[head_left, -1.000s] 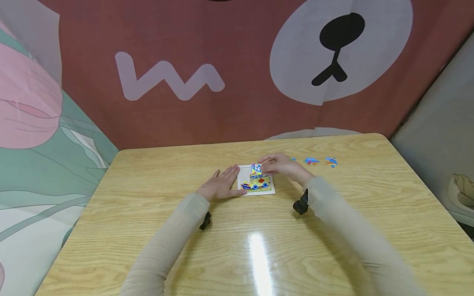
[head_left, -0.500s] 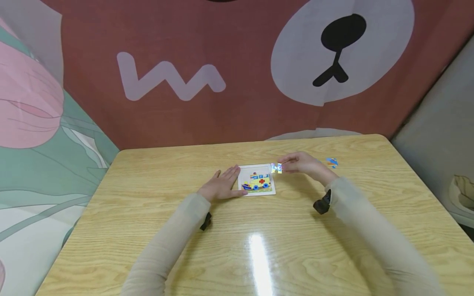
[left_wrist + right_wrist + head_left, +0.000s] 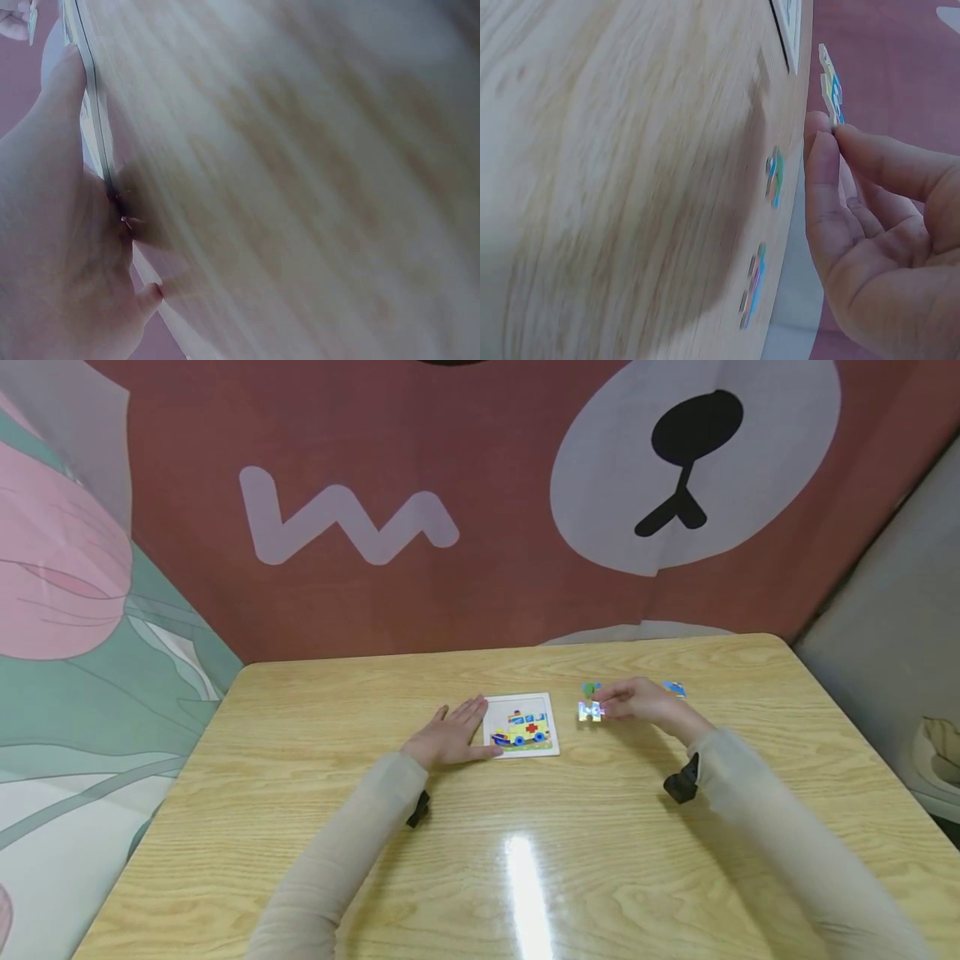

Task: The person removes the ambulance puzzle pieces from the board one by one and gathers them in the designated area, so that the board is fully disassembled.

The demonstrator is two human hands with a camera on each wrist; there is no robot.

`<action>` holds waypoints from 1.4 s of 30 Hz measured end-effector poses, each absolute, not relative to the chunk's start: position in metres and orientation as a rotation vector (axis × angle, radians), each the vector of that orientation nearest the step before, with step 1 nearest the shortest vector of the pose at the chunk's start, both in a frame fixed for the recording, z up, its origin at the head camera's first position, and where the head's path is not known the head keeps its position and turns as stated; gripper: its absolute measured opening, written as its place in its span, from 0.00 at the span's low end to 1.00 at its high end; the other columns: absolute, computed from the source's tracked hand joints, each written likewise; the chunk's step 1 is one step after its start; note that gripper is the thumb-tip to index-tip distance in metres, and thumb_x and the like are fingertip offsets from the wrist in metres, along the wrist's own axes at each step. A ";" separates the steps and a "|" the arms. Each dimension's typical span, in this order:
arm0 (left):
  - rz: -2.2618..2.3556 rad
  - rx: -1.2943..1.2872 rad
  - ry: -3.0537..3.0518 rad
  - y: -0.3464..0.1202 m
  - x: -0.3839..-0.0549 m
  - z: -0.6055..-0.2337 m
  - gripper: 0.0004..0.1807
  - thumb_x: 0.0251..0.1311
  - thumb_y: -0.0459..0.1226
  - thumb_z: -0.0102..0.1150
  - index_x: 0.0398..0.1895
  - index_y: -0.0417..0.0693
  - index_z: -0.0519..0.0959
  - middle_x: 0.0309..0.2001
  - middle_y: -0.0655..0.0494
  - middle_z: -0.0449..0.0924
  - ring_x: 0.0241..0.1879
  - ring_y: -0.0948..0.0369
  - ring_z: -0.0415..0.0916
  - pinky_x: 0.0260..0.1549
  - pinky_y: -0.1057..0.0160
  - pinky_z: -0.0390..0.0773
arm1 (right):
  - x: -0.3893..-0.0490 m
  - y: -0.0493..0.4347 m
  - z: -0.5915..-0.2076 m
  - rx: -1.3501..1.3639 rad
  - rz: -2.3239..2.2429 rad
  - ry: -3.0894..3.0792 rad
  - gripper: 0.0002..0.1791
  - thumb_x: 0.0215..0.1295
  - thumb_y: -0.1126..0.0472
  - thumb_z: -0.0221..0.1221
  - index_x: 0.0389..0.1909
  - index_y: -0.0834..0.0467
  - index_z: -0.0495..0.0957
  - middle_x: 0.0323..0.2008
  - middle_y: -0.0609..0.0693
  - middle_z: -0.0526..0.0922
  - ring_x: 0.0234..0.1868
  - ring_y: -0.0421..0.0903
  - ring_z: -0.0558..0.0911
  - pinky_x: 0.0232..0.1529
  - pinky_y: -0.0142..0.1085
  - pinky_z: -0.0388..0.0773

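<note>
The right hand [image 3: 637, 700] pinches a small puzzle piece [image 3: 590, 711] between thumb and fingertips, clamped at one edge. The piece is thin with notched edges; glare whitens its face in the head view, while the right wrist view, catching it nearly edge-on, shows yellow and blue. It is held above the table [image 3: 360, 718], to the right of a white puzzle tray [image 3: 554, 727] and apart from it.

The left hand [image 3: 444, 739] lies along the tray's left side, fingers straight and thumb spread from them, the thumb touching the near left corner. In the tray, the assembled part shows a yellow ambulance [image 3: 527, 727] with a red cross and blue wheels; the far part is bare white.

A green and blue piece [image 3: 590, 689] lies just beyond the held one, and a blue and orange piece [image 3: 675, 689] farther right. Past the table's far edge hangs a reddish-brown backdrop [image 3: 480, 602] bearing a black-nosed cartoon muzzle [image 3: 600, 485].
</note>
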State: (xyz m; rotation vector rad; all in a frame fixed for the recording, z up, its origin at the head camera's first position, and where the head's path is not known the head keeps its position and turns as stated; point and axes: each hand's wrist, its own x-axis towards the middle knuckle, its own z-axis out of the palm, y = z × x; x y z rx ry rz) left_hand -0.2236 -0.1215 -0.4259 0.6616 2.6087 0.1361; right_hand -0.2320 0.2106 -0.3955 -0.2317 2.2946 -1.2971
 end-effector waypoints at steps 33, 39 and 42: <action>0.143 0.666 2.603 -0.122 -0.225 -0.427 0.52 0.61 0.70 0.36 0.76 0.54 0.30 0.78 0.60 0.27 0.77 0.61 0.29 0.75 0.47 0.35 | -0.236 0.227 -0.408 -0.107 -1.313 2.202 0.25 0.69 0.67 0.53 0.62 0.76 0.64 0.42 0.46 0.83 0.36 0.32 0.81 0.40 0.27 0.81; 0.159 0.657 2.593 -0.122 -0.224 -0.425 0.52 0.61 0.70 0.36 0.76 0.54 0.30 0.78 0.60 0.26 0.77 0.61 0.28 0.75 0.48 0.34 | -0.236 0.227 -0.408 -0.105 -1.316 2.191 0.25 0.68 0.67 0.53 0.62 0.76 0.63 0.41 0.45 0.82 0.36 0.30 0.80 0.39 0.27 0.81; 0.163 0.652 2.591 -0.122 -0.224 -0.425 0.52 0.61 0.70 0.36 0.76 0.54 0.30 0.78 0.60 0.26 0.77 0.62 0.28 0.75 0.48 0.34 | -0.236 0.226 -0.408 -0.097 -1.320 2.185 0.25 0.68 0.67 0.53 0.62 0.77 0.63 0.42 0.45 0.82 0.35 0.30 0.80 0.40 0.27 0.81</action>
